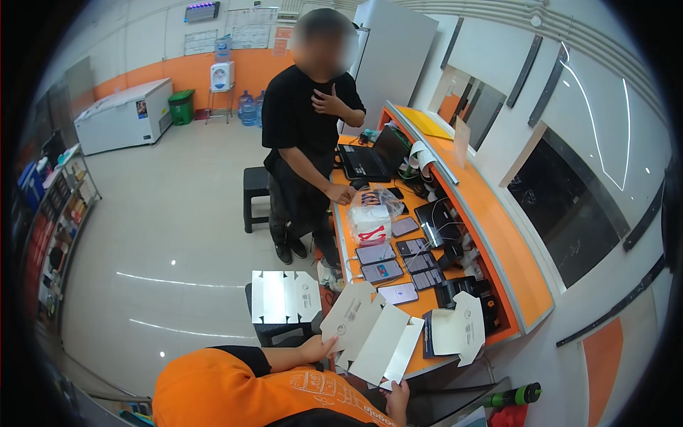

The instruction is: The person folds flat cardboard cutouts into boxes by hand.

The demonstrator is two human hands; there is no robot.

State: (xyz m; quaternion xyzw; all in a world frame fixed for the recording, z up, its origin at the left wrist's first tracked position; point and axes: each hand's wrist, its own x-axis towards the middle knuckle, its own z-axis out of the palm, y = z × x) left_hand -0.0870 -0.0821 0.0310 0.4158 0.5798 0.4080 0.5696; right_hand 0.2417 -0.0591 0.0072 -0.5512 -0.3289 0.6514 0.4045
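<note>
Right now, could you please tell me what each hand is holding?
Left hand: holding the white carton.
Right hand: holding the same carton's lower end.

White cardboard box, unfolded, printed flap, tilted, in both hands

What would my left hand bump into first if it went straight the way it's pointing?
Your left hand would first meet the cardboard box it holds. Past that, the line seems to run toward the other box, though depth is hard to judge.
</note>
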